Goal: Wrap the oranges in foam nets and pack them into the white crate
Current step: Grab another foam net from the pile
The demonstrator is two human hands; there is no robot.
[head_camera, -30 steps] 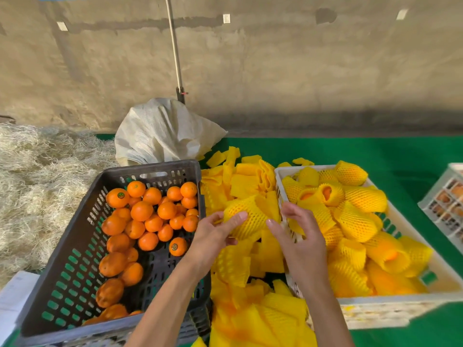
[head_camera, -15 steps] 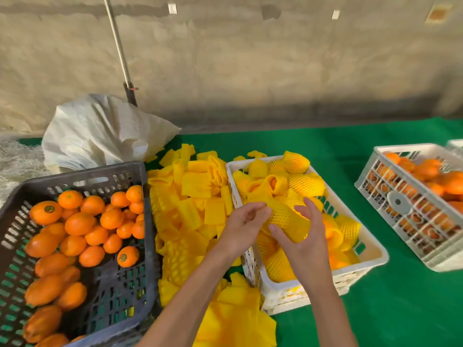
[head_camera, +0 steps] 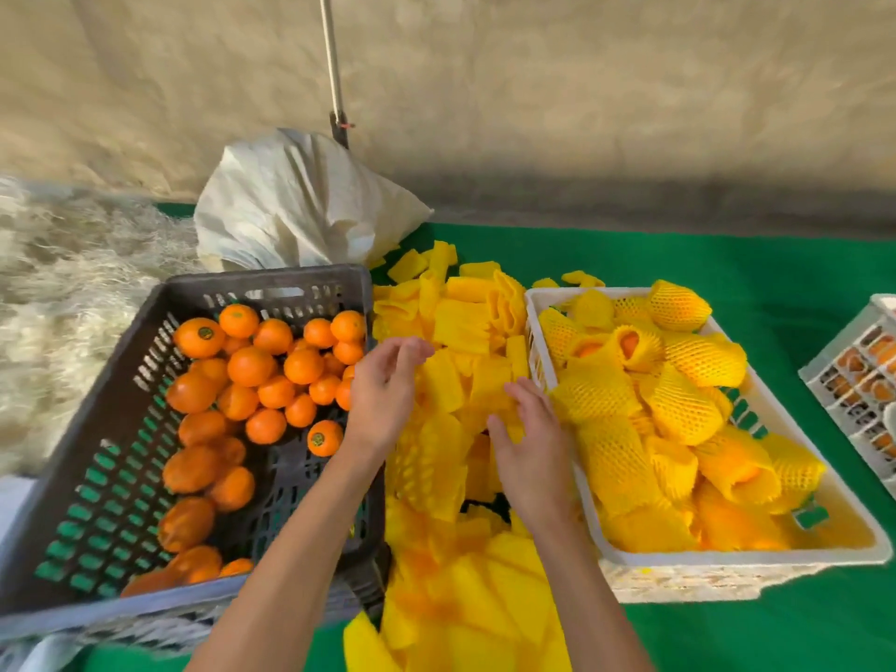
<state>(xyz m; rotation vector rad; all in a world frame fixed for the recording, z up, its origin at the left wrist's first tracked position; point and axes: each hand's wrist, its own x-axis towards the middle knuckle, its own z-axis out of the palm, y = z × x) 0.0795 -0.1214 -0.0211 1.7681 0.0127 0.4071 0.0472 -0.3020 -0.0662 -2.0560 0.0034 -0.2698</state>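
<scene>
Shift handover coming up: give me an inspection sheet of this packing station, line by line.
Surface: green mat, partly covered.
Job's things: bare oranges in dark crate; loose foam nets piled between crates; white crate full of netted oranges.
Clutter: white sack; straw; second white crate at right edge.
Grippers: left hand and right hand open, empty, above the nets.
Cables: nothing seen.
Surroundings: bare wall, leaning pole.

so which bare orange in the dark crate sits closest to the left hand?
The stickered orange alone at the pile's near-right edge, just beside the left hand wrist; the other oranges lie farther left.
</scene>
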